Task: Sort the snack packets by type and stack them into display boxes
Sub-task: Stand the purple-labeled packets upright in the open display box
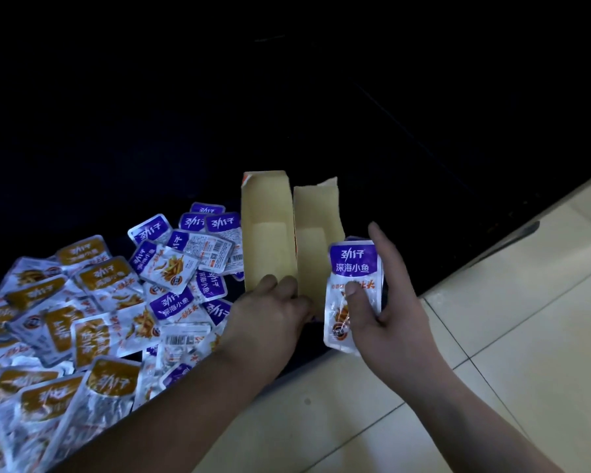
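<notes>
Two open cardboard display boxes stand side by side on the black table, the left box and the right box, both showing bare tan insides. My left hand grips the near end of the boxes, fingers curled over the rim. My right hand holds a purple-labelled snack packet upright just right of the right box, thumb pressed on its front. A heap of purple packets and yellow-brown packets covers the table to the left.
The black table stretches far and dark behind the boxes. Its near edge runs diagonally, with pale floor tiles below and to the right. Loose packets reach the table's front edge at lower left.
</notes>
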Tool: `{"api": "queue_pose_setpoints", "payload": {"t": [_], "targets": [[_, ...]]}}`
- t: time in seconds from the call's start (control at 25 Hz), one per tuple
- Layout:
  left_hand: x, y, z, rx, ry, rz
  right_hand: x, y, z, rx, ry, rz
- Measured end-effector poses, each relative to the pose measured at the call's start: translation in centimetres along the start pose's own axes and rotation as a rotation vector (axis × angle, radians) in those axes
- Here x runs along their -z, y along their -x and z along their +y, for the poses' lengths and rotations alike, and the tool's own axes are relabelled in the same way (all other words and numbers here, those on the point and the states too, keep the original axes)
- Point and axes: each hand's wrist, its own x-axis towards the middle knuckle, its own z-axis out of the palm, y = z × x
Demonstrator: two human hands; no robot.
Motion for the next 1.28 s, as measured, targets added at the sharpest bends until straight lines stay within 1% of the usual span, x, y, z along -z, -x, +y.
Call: {"api": "queue_pose_setpoints", "payload": {"t": [0.12,0.2,0.24,0.32,0.36,0.4,0.44,0.48,0.6,0.64,0.76,0.84,0.92,1.04,1.16,1.28], "targets": [[0.7,3.8,-1.0,-0.03,0.057,-0.008,-0.8,-0.3,-0.7,0.022,-0.011,-0.032],[2.2,5.4,-1.3,-0.003,0.195,0.01,-1.7,-0.7,-1.1,0.021,-0.031,-0.058],[3.4,5.5,-0.9,0.066,0.316,0.054,-2.1,-0.9,-1.3,0.022,-0.034,-0.066],[5.7,4.6,0.1,0.284,0.696,0.123,-2.8,-0.9,-1.6,0.036,-0.045,-0.097],[6.1,3.9,0.6,0.373,0.918,0.089,-3.2,-0.7,-1.8,0.035,-0.062,-0.128],[6.3,3.3,1.0,0.43,1.116,0.005,-3.4,-0.4,-2.1,0.026,-0.092,-0.155],[6.2,2.7,1.3,0.451,1.223,-0.05,-3.4,-0.2,-2.5,0.013,-0.127,-0.171],[5.9,2.4,1.6,0.459,1.242,-0.057,-3.3,-0.1,-2.8,-0.006,-0.162,-0.17],[5.6,1.7,2.6,0.476,1.281,0.012,-2.8,-0.3,-2.8,-0.09,-0.246,-0.173],[5.6,1.6,3.0,0.461,1.318,0.003,-2.6,-0.4,-2.9,-0.116,-0.258,-0.181],[6.1,1.6,2.7,0.38,1.376,-0.024,-1.8,-1.2,-3.2,-0.127,-0.183,-0.235],[6.1,1.5,1.4,0.339,1.335,-0.027,-0.5,-2.1,-3.2,-0.122,-0.127,-0.259],[6.2,1.5,0.2,0.279,1.327,-0.081,0.6,-3.0,-3.6,-0.118,-0.112,-0.295],[6.1,1.4,-0.3,0.229,1.305,-0.112,1.1,-3.5,-4.2,-0.029,0.004,-0.361],[5.6,1.1,0.0,0.268,1.322,-0.059,0.8,-3.8,-4.2,0.019,0.096,-0.39],[5.2,-0.1,0.3,0.245,1.329,0.013,1.0,-4.4,-4.1,0.097,0.213,-0.41]]}}
